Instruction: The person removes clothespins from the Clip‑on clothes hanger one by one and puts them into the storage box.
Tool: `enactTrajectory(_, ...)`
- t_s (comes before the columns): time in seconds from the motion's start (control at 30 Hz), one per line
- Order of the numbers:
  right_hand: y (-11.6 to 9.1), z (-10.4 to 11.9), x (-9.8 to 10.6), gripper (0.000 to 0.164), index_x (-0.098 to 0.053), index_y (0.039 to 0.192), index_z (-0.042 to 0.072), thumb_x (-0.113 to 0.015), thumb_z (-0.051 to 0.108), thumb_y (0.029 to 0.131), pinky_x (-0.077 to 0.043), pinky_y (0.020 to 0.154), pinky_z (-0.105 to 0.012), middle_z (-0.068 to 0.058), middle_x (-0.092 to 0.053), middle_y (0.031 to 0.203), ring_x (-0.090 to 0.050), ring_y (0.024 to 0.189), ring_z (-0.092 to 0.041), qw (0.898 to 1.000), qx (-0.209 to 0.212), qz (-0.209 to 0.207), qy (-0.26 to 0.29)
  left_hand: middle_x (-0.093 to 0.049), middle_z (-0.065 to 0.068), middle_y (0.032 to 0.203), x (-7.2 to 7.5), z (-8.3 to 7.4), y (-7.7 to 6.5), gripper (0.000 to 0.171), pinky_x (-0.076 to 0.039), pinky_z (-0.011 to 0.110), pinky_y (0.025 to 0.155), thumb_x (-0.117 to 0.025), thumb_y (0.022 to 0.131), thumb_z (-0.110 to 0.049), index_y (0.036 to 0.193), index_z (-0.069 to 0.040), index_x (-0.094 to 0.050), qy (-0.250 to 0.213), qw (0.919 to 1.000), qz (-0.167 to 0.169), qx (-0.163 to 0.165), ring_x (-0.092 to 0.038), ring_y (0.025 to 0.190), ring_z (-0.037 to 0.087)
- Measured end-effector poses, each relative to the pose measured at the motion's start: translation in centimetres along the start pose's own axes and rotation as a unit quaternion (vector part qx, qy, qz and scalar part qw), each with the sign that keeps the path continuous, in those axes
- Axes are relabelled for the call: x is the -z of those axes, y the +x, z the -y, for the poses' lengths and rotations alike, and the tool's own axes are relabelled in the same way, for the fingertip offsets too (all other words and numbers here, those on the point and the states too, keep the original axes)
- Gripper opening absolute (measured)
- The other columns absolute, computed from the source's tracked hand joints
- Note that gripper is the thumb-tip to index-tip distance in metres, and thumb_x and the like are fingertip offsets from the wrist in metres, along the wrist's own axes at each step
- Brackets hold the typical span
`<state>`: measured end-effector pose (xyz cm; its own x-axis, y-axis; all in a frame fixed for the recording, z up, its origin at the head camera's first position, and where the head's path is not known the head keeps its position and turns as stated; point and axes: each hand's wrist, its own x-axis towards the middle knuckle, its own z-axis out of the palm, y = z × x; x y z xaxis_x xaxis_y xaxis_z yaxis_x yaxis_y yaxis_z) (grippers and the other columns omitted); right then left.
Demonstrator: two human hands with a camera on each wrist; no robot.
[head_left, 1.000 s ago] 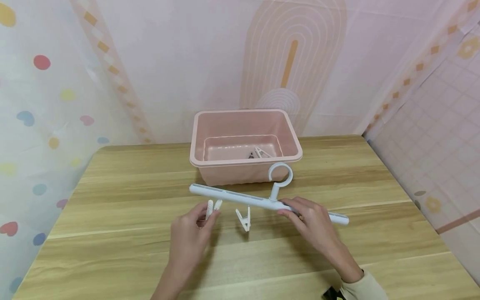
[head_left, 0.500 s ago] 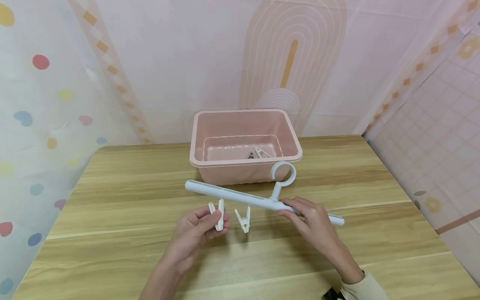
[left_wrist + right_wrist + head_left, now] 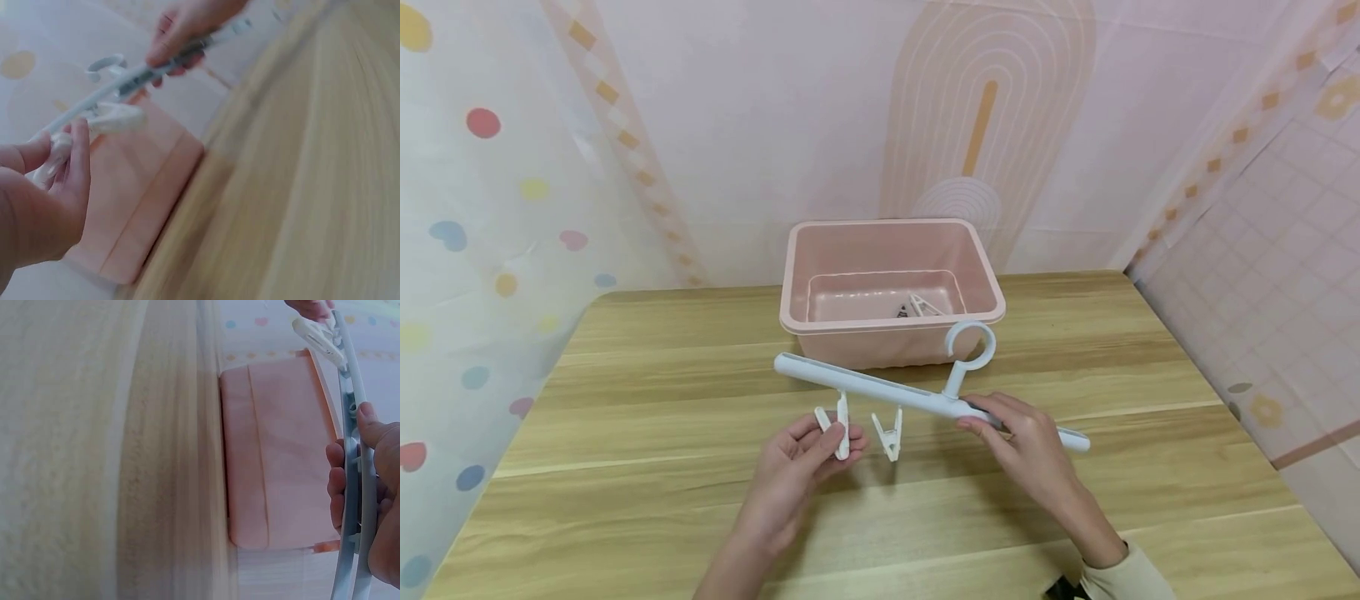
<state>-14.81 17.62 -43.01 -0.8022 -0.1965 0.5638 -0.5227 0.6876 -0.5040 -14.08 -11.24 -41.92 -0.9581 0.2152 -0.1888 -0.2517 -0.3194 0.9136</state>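
My right hand [image 3: 1026,442] grips the bar of a pale blue clothes hanger [image 3: 880,386], held above the table with its round hook upward. In the right wrist view, the fingers and thumb wrap the bar. My left hand [image 3: 797,462] pinches a white hanger clip [image 3: 842,429] between thumb and fingers. The tip of this clip meets the underside of the bar's left half in the head view; whether it is joined there I cannot tell. A second white clip [image 3: 891,435] hangs from the bar between the hands, also seen as a white clip [image 3: 319,340] in the right wrist view.
Behind the hanger stands a pink plastic bin [image 3: 891,346] with at least one white clip [image 3: 925,306] at its bottom. The wooden table [image 3: 647,467] meets a patterned cloth backdrop [image 3: 760,125]. A dark object [image 3: 1063,588] shows by the right sleeve.
My left hand has turned the pinched clip more upright and brought its tip up to the bar. The hanger's left end has risen slightly. My right hand keeps its grip.
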Motion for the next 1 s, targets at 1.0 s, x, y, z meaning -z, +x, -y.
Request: enactTrajectory(1.0,0.0,-0.7,0.0,0.024,-0.077,0.11,0.014,-0.078,0.02,0.087,-0.047,0.057,-0.01,0.008,-0.073,0.085,-0.056,0.068,0.003,0.998,0.029,0.045,-0.015,-0.07,0.026,0.103,3.6,-2.0,-0.2,0.033,-0.062,0.03,0.08,-0.064,0.096,-0.004,0.127,0.007,-0.059,0.318,0.9439,0.014,-0.087,-0.07,0.084,0.01)
